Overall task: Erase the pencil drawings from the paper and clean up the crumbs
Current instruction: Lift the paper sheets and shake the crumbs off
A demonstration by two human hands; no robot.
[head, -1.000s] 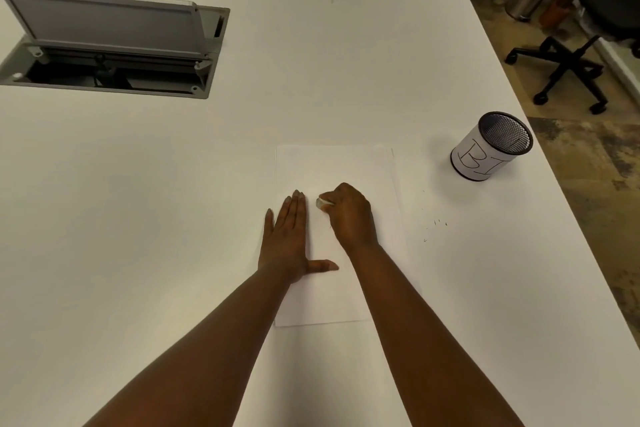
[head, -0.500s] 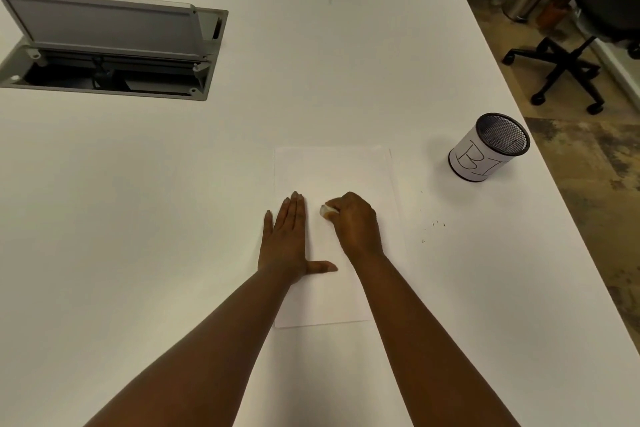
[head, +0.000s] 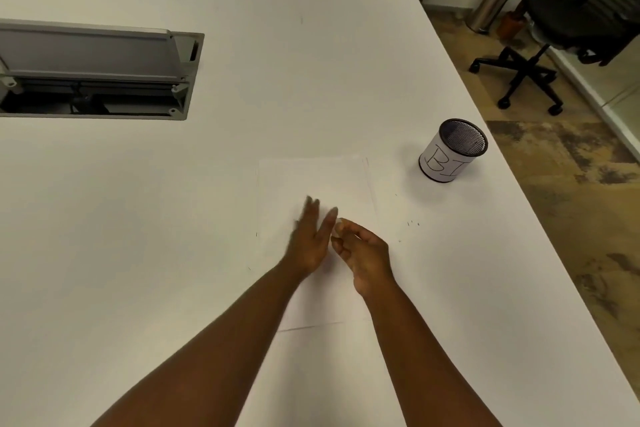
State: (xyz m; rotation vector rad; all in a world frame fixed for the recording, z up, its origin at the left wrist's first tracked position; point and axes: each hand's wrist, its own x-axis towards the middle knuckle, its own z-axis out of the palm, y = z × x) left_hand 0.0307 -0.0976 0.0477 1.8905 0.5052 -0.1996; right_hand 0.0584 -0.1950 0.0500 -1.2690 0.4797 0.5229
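Observation:
A white sheet of paper [head: 322,180] lies on the white table [head: 277,62], and no pencil marks show on its bare part. My left hand [head: 310,239] is over the paper's middle with straight fingers, blurred by motion. My right hand [head: 363,250] is beside it, turned on its side, fingers curled and pinching a small white eraser [head: 338,227] at the fingertips. Dark eraser crumbs [head: 412,222] lie on the table to the right of the paper, and a few specks [head: 256,234] lie to its left.
A mesh cup [head: 452,151] wrapped in paper lettered "BI" stands at the right near the table edge. An open grey cable hatch [head: 97,73] is set into the table at the far left. Beyond the right edge are an office chair [head: 540,55] and two metal bins.
My left hand lifted from lying flat on the paper and is sweeping, blurred. My right hand turned on its side and pulled back slightly with the eraser. The camera view tilted up.

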